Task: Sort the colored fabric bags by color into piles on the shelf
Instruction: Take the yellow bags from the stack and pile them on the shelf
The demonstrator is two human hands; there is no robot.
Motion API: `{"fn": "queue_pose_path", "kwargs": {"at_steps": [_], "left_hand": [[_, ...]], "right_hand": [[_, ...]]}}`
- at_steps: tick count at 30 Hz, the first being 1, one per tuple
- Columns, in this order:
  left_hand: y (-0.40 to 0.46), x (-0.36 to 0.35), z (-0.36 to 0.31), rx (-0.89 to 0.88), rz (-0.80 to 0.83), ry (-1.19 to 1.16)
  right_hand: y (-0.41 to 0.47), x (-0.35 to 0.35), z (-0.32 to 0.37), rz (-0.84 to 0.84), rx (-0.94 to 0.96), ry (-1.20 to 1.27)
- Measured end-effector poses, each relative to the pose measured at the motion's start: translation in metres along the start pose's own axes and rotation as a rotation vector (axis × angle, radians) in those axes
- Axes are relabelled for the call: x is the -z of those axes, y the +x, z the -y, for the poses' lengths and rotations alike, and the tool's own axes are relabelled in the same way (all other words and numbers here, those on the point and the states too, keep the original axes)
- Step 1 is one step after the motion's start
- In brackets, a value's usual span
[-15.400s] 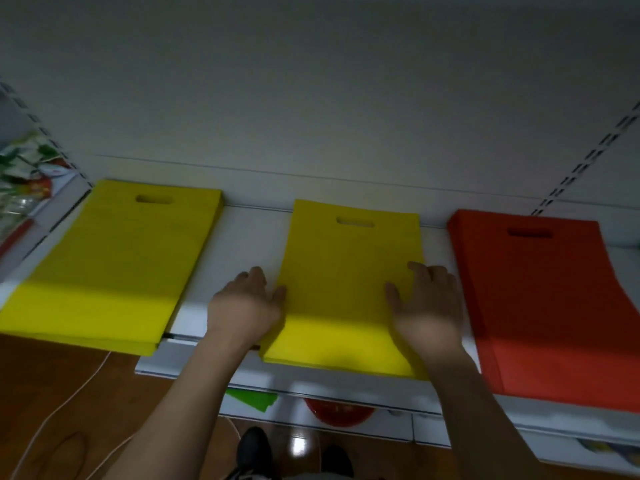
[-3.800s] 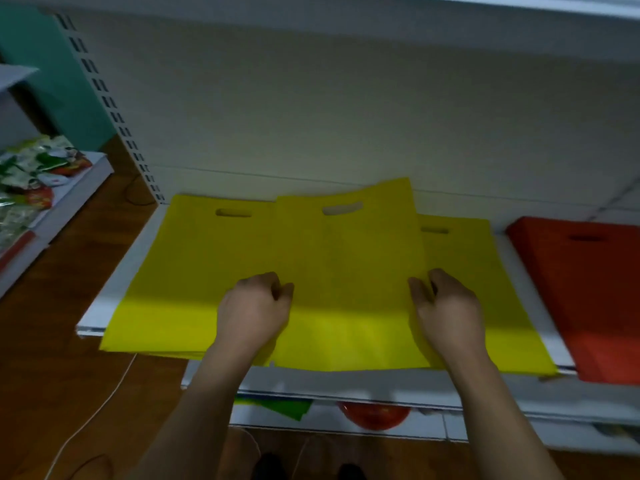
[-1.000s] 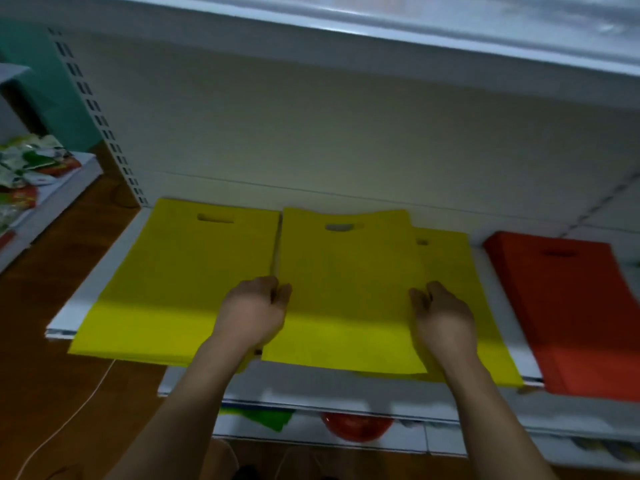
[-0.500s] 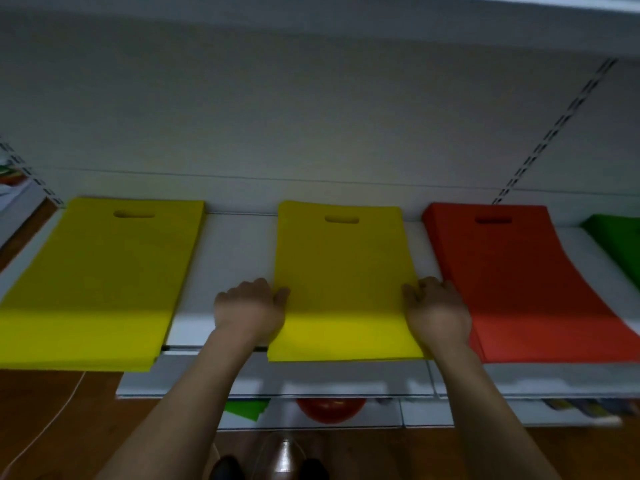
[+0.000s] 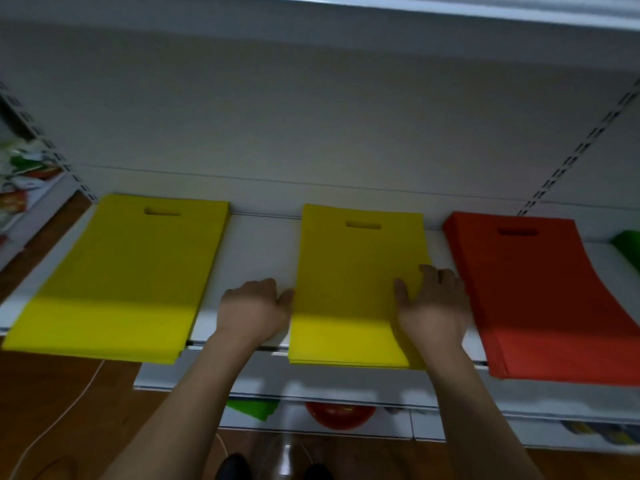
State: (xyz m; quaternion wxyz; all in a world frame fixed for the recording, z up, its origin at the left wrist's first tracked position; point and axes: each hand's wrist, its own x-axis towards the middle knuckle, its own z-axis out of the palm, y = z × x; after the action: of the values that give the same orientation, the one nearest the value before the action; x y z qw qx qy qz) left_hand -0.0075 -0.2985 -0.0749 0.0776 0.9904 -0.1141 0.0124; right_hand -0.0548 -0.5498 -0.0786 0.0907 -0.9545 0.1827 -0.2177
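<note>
Nearest, below the shelf (image 5: 256,251), a lower level holds a red bowl (image 5: 339,414) and something green (image 5: 252,408). On the shelf, the left hand (image 5: 254,311) rests with fingers curled against the left edge of the middle yellow bag pile (image 5: 349,278); the right hand (image 5: 433,303) lies flat, fingers apart, on its right edge. Left lies another yellow pile (image 5: 124,271), right an orange-red pile (image 5: 540,292), and a green bag (image 5: 628,244) at the far right.
</note>
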Motion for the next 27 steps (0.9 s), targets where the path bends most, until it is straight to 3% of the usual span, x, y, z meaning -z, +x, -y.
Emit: {"fn": "queue_pose_path", "kwargs": {"at_steps": [2, 4, 7, 12, 20, 27], "left_hand": [[-0.009, 0.006, 0.022, 0.050, -0.086, -0.014], [-0.018, 0.019, 0.043, 0.145, -0.036, -0.095], [-0.025, 0.035, 0.087, 0.280, -0.102, -0.093], [-0.043, 0.052, 0.167, 0.376, -0.068, -0.090], [-0.056, 0.057, 0.272, 0.581, 0.069, 0.084], [-0.038, 0.060, 0.292, 0.490, 0.107, 0.153]], "right_hand": [[-0.004, 0.002, 0.039, 0.007, 0.073, 0.053], [-0.013, 0.001, 0.085, 0.067, 0.149, 0.143], [-0.027, -0.006, 0.150, 0.153, 0.252, 0.257], [-0.041, -0.026, 0.227, 0.481, 0.312, 0.151], [-0.037, -0.054, 0.285, 0.710, 0.144, 0.019], [-0.035, -0.059, 0.274, 0.702, -0.009, 0.228]]}}
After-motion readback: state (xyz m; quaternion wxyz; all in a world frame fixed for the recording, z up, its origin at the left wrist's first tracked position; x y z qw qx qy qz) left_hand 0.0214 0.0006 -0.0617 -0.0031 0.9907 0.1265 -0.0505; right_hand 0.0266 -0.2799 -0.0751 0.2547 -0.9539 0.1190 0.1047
